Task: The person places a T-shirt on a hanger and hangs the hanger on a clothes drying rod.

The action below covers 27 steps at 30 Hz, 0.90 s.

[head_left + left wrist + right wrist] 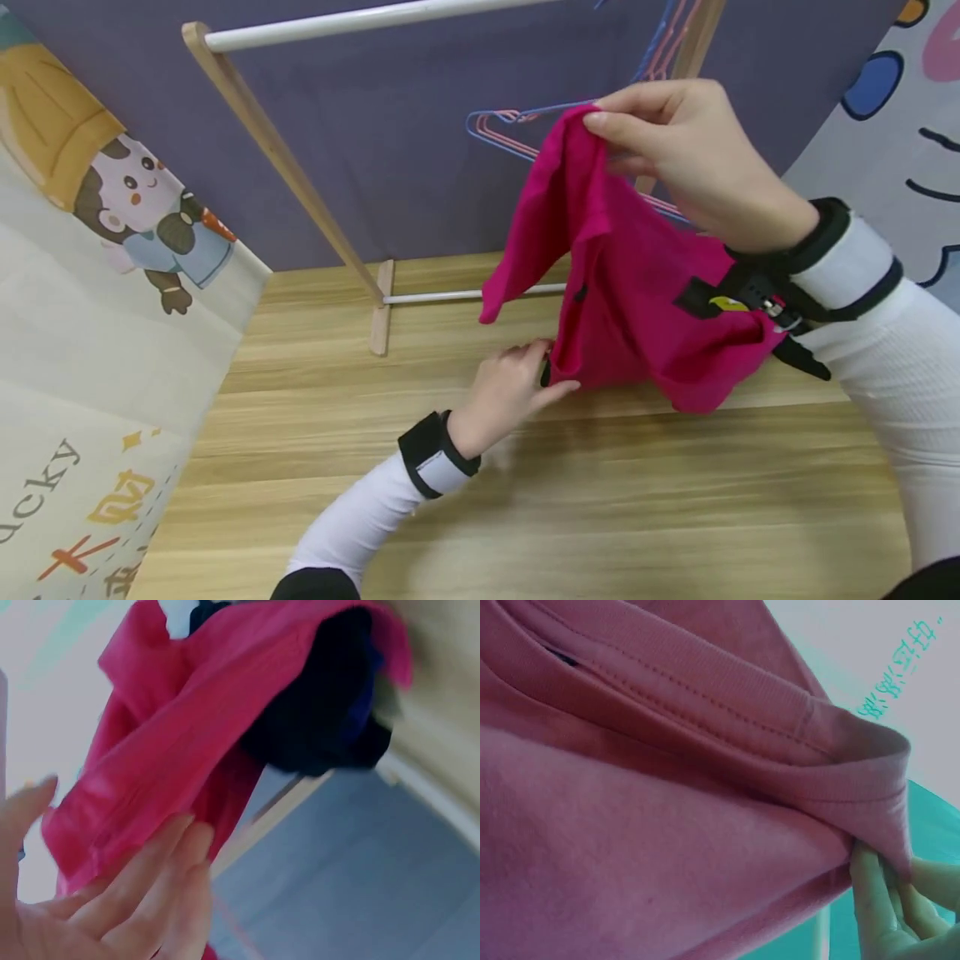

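Note:
A magenta T-shirt (637, 300) hangs over the wooden floor, its ribbed collar (817, 780) seen close up in the right wrist view. My right hand (682, 158) pinches it at the top, near the collar, and the rest droops in folds. Lower down, my left hand (510, 387) is at the edge of the shirt with thumb spread away from the fingers; in the left wrist view those fingers (142, 892) lie against the cloth (180, 750). Dark cloth (315, 705) with some blue shows beside the shirt there, mostly hidden in the head view.
A clothes rack with a white top rail (360, 23) and wooden post (292, 171) stands ahead. Blue and pink wire hangers (502, 142) are behind the shirt, partly hidden. A low white bar (442, 297) runs near the floor (450, 533). Printed sheets (67, 350) flank both sides.

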Motion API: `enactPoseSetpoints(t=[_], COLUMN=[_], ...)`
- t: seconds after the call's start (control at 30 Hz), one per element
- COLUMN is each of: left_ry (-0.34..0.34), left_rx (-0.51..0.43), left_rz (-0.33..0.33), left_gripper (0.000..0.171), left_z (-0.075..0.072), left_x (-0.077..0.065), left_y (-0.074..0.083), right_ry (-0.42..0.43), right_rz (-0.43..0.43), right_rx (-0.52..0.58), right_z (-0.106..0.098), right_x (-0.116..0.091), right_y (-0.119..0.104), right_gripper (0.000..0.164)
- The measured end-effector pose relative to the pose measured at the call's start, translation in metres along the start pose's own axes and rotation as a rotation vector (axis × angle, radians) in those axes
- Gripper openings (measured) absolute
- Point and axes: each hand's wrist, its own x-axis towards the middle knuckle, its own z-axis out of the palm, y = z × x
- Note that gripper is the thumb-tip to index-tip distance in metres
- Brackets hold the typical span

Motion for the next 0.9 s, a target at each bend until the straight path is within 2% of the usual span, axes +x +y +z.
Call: enactPoseSetpoints(t=[0.1, 0.2, 0.43, 0.53, 0.7, 0.77, 0.9], left_ry=[-0.030, -0.029, 0.054, 0.101, 0.145, 0.143, 0.137], left_rx=[-0.026, -0.074, -0.105, -0.131, -0.199, -0.244, -0.359], left_rz=[-0.081, -0.121, -0.133, -0.119, -0.105, -0.112, -0.157], left_gripper=[0.019, 0.015, 0.012, 0.012, 0.009, 0.009, 0.015], left_z=[0.009, 0.013, 0.003, -0.004, -0.016, -0.019, -0.023], left_x=[-0.004, -0.009, -0.019, -0.019, -0.015, -0.014, -0.010], left_y=[0.000, -0.003, -0.011, -0.012, -0.009, -0.007, -0.005], right_ry=[0.011, 0.042, 0.073, 0.023, -0.124, -0.183, -0.255], right_rz=[0.056, 0.122, 0.225, 0.239, 0.254, 0.238, 0.168], right_rx=[0.014, -0.005, -0.141, -0.240, -0.475, -0.503, -0.475], right_z=[0.003, -0.002, -0.009, -0.005, 0.000, 0.002, 0.005], right_x=[0.003, 0.005, 0.001, -0.001, -0.005, -0.007, -0.015], right_y=[0.011, 0.024, 0.052, 0.064, 0.081, 0.088, 0.096], right_gripper=[0.021, 0.018, 0.018, 0.026, 0.037, 0.035, 0.030])
